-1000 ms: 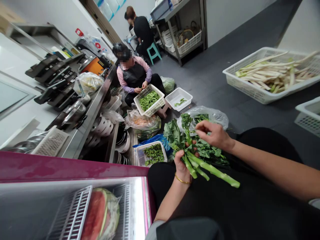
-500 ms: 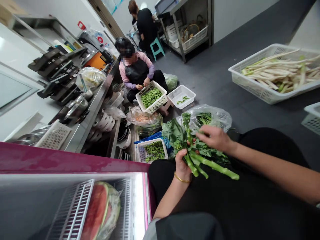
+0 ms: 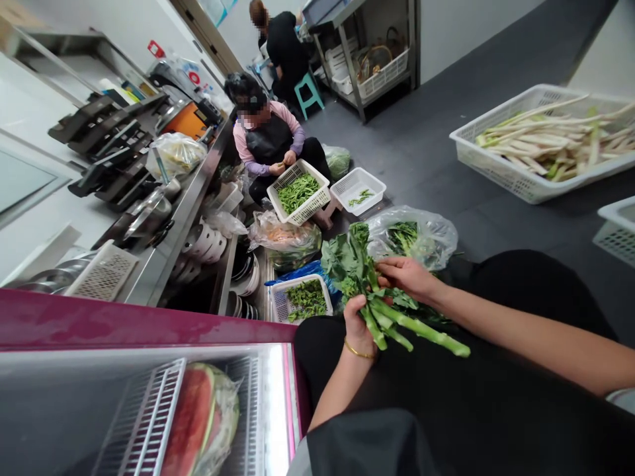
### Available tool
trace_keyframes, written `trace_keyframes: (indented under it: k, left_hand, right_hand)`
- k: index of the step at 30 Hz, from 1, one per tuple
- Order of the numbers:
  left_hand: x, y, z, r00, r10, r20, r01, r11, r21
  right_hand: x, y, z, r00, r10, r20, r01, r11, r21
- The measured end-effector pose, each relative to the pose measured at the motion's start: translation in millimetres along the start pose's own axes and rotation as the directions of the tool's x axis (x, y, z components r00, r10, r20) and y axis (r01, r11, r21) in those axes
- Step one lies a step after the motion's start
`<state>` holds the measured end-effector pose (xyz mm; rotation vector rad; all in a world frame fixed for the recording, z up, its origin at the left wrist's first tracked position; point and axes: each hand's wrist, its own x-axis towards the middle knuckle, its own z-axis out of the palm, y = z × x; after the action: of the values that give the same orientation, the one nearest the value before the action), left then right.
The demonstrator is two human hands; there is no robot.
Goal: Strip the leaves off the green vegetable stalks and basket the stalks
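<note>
My left hand [image 3: 360,324] is closed around a bunch of Chinese broccoli [image 3: 409,324], its thick cut stems pointing to the lower right and its leaves up. At the upper part of the bunch, my right hand [image 3: 407,274] pinches among the leaves and stems; the fingertips are partly hidden by the greens. Behind my hands lies an open clear plastic bag [image 3: 436,231] with more greens inside. A small white basket [image 3: 276,301] of trimmed leafy pieces stands to the left, beside blue plastic.
A person in a black apron [image 3: 270,142] sits ahead with a basket of green beans [image 3: 297,192]. A white tray [image 3: 360,185] is beside it. On the right is a crate of long pale stalks [image 3: 536,192]. A fridge with cut watermelon [image 3: 191,410] adjoins my left side.
My right hand has moved left and down from above the stems onto the bunch, its fingers now among the leaves. The left hand keeps its hold.
</note>
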<state>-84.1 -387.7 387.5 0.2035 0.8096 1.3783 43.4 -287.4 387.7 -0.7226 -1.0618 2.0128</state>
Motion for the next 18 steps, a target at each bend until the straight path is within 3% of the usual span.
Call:
trace_keyframes:
  k: [3, 7, 10, 12, 16, 18]
  left_hand:
    - [2.4, 0.2, -1.2, 0.998, -0.002, 0.06, 0.005, 0.999, -0.054]
    - [5.3, -2.9, 2.5, 0.979, 0.0, 0.203, 0.032, 0.987, -0.158]
    - [4.8, -4.6, 2.9, 0.973, -0.062, 0.221, 0.092, 0.987, -0.131]
    - [3.2, -4.3, 0.9, 0.978, -0.066, 0.196, 0.083, 0.993, -0.082]
    - [0.6, -4.7, -3.4, 0.983, -0.093, 0.155, 0.087, 0.995, 0.041]
    - [-0.1, -6.8, -3.0, 0.987, -0.081, 0.139, 0.076, 0.996, 0.042]
  right_hand:
    - [-1.4, -6.2, -3.3, 0.999, -0.007, -0.054, 0.005, 0.999, -0.039]
    - [5.1, -38.8, -2.1, 0.986, 0.032, 0.164, -0.023, 0.998, -0.06]
    - [12.7, -48.7, -0.3, 0.96, 0.075, 0.27, -0.055, 0.995, -0.081]
    - [16.0, -46.5, -2.8, 0.969, 0.053, 0.24, -0.022, 0.991, -0.131]
    - [12.0, -42.1, -7.9, 0.997, -0.048, 0.064, 0.07, 0.916, -0.396]
    - [5.9, -43.6, -4.3, 0.996, -0.041, 0.075, 0.069, 0.904, -0.423]
